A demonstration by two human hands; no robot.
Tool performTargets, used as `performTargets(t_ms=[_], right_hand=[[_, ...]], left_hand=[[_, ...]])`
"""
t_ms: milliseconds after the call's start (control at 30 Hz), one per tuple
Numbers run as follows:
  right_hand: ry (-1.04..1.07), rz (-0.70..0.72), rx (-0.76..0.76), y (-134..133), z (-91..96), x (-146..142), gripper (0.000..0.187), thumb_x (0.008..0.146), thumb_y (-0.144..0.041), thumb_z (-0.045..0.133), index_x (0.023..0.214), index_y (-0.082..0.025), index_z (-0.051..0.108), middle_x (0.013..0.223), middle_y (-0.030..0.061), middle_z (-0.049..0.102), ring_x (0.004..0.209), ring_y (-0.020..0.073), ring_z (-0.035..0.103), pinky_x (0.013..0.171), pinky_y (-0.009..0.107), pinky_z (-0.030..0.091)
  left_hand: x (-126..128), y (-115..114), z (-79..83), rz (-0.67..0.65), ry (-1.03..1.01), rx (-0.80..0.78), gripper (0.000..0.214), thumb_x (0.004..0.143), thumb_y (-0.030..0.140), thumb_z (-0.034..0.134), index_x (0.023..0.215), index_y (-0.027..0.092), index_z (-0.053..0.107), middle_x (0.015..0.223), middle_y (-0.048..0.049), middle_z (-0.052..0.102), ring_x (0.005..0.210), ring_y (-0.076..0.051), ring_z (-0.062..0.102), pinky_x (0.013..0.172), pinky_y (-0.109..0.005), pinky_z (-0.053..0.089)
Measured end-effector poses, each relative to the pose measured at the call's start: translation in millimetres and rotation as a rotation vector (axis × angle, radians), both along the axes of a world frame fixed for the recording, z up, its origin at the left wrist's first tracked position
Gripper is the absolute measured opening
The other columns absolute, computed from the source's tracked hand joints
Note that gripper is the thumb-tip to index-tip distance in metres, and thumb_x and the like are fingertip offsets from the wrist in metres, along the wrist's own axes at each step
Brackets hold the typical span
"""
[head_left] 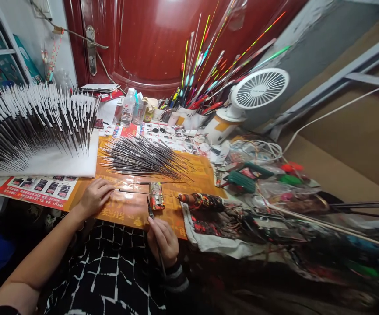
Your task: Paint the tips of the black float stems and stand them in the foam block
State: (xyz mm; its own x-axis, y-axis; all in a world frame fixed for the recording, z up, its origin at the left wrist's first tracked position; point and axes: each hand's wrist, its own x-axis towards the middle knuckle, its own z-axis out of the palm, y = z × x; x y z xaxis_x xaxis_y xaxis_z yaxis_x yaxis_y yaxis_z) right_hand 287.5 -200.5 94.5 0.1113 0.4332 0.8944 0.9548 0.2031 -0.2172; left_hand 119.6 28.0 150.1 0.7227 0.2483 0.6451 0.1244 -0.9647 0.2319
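Right-hand grip (162, 240) pinches a thin dark rod (160, 259).

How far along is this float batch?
Looks done: white-tipped floats standing in rows in a foam board. In hand: the right hand grips a thin dark tool near one float lying across a small painted block; the left hand rests by it. Left: dark floats piled on the orange mat, no white tips visible.

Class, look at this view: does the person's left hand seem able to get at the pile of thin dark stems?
Probably yes: the left hand rests on the orange mat just below the pile of stems; only loose stems lie between.
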Motion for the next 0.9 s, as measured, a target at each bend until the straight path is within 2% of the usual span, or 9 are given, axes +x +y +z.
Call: performTargets(t_ms=[233,400,900], right_hand=[[-0.039,0.170,-0.056,32,-2.8,-36,0.061,0.092,-0.004,0.059,0.151,-0.010,0.044,0.107,0.0142,0.075,0.101,0.0225,0.071,0.085,0.037,0.064],[-0.057,0.137,-0.081,41,-7.0,-44,0.062,0.092,-0.004,0.061,0.151,-0.011,0.044,0.112,0.0138,0.075,0.106,0.0227,0.071,0.089,0.036,0.063],[-0.075,0.110,-0.111,40,-6.6,-47,0.063,0.091,-0.002,0.061,0.151,-0.011,0.044,0.117,0.0138,0.074,0.110,0.0235,0.070,0.090,0.037,0.063]], left_hand=[[1,-3,0.4,0.003,-0.002,-0.015,0.016,0.101,0.023,0.053,0.101,0.019,0.068,0.089,-0.0048,0.067,0.083,-0.018,0.059,0.078,-0.033,0.051],[1,-5,1.2,-0.007,-0.026,0.016,0.016,0.101,0.024,0.053,0.099,0.018,0.068,0.088,-0.0050,0.068,0.081,-0.018,0.059,0.075,-0.032,0.050],[0,-6,-1.9,0.015,0.014,-0.025,0.022,0.103,0.027,0.050,0.100,0.018,0.070,0.089,-0.0067,0.068,0.083,-0.018,0.061,0.078,-0.034,0.052]])
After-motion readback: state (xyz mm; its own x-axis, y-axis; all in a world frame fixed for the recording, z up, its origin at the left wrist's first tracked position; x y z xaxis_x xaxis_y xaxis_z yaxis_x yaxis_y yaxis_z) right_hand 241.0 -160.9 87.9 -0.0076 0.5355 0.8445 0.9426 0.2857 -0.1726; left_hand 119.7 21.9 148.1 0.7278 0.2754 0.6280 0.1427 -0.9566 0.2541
